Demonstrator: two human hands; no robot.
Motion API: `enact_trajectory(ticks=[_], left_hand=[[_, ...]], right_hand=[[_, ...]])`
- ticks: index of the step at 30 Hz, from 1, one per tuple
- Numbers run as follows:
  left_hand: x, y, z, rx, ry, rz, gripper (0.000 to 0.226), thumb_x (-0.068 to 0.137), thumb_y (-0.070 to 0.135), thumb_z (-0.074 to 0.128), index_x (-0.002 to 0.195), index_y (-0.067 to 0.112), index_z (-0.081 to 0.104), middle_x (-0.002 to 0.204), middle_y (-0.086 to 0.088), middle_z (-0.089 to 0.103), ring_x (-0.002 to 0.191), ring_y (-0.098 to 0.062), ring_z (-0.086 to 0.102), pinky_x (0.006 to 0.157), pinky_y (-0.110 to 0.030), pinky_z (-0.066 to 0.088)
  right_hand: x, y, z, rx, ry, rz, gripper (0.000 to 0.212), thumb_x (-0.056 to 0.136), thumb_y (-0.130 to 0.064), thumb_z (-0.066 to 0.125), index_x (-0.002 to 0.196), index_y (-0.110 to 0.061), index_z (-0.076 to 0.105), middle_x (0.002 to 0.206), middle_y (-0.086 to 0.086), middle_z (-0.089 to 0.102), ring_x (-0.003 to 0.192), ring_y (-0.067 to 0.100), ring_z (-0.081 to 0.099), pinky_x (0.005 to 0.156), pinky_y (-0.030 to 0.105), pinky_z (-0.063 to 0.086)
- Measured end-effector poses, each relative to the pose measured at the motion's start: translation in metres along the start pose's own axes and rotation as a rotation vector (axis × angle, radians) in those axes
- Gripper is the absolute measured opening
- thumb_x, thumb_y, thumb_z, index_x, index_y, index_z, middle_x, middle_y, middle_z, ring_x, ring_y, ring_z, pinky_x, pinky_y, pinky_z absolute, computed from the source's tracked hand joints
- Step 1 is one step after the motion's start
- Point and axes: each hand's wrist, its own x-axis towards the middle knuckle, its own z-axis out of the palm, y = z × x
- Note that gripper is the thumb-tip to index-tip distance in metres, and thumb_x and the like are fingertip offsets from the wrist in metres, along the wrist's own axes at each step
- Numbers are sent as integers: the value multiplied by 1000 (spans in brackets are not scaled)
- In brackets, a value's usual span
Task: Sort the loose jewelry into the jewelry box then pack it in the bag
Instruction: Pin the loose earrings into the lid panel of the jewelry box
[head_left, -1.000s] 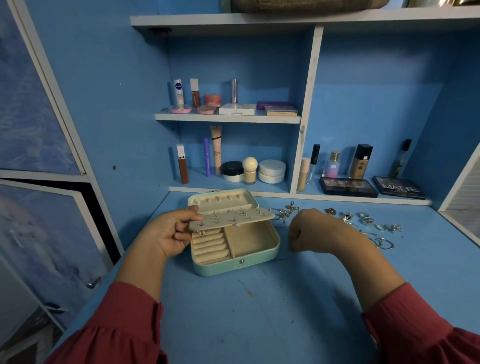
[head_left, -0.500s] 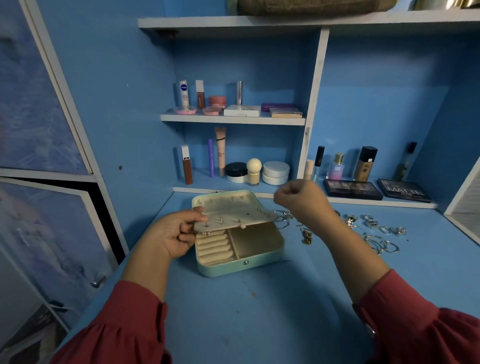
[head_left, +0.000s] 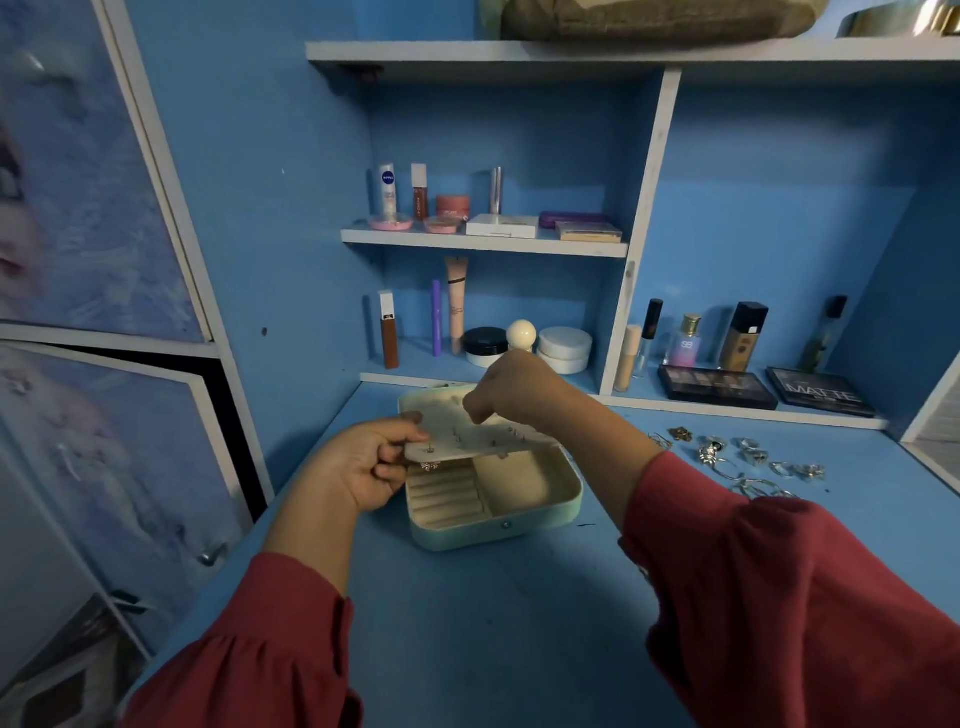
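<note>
Over the open jewelry box (head_left: 493, 499), the left hand (head_left: 358, 462) pinched the earring panel's (head_left: 478, 441) left end. Its long axis ran left to right, nearly level. The right hand's (head_left: 511, 395) fingers curled down onto it; their grip could not be told

left sleeve (head_left: 249, 644): dark red, gathered cuff | right sleeve (head_left: 779, 597): same | hands: bare

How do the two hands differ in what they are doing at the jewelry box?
The left hand grips the left edge of the earring panel, holding it above the open jewelry box; the right hand reaches over the panel's top, fingers curled downward.
The left hand sits low beside the box; the right hand is raised above it.
What the right hand pinches, if anything, is too small to tell.
Both arms wear red sleeves.
</note>
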Motion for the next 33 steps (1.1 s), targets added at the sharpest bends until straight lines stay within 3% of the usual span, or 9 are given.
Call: enact_trajectory(ticks=[3, 5, 10, 14, 18, 25, 33], left_hand=[[2, 0, -2, 5, 7, -9, 20, 87, -6, 52, 96, 11, 58, 55, 4, 41, 24, -2, 27, 25, -10, 18], [2, 0, -2, 6, 3, -8, 20, 87, -6, 52, 95, 11, 58, 51, 4, 42, 24, -2, 28, 25, -9, 18], [1, 0, -1, 16, -6, -9, 20, 88, -6, 52, 98, 11, 58, 40, 6, 41, 24, -3, 28, 26, -9, 18], [1, 0, -1, 13, -5, -2, 19, 88, -6, 51, 95, 10, 58, 42, 6, 41, 24, -3, 28, 26, -9, 17], [1, 0, -1, 19, 10, 2, 19, 87, -7, 53, 94, 10, 59, 51, 4, 42, 25, -3, 28, 26, -10, 18], [1, 0, -2, 31, -12, 1, 19, 88, -6, 51, 95, 10, 57, 43, 5, 44, 24, -3, 28, 26, -10, 18], [1, 0, -1, 44, -16, 8, 19, 88, -6, 51, 99, 10, 56, 42, 5, 46, 24, -2, 29, 26, -10, 18]], right_hand=[[-2, 2, -5, 17, 0, -8, 24, 72, -12, 74, 91, 1, 68, 79, 7, 56, 67, 17, 50, 56, 22, 41], [-3, 3, -7, 71, -31, -43, 28, 73, -10, 78, 99, -1, 72, 78, 1, 61, 67, 12, 53, 63, 23, 45], [-2, 6, -2, 171, -41, -145, 24, 71, -8, 82, 94, -9, 76, 73, -7, 62, 76, 10, 56, 77, 24, 48], [1, 2, 5, 159, -41, -169, 23, 70, -8, 82, 92, -10, 76, 74, -8, 63, 71, 4, 56, 64, 16, 43], [4, -2, 8, 85, -65, -154, 22, 70, -7, 82, 91, -11, 76, 81, -3, 66, 75, 6, 57, 69, 21, 43], [10, -3, 10, 53, -49, -153, 22, 71, -8, 81, 92, -11, 76, 81, -3, 65, 67, 3, 53, 60, 16, 42], [15, -3, 12, 1, -101, -152, 23, 73, -9, 80, 96, -10, 76, 96, 2, 71, 73, 5, 55, 72, 21, 47]])
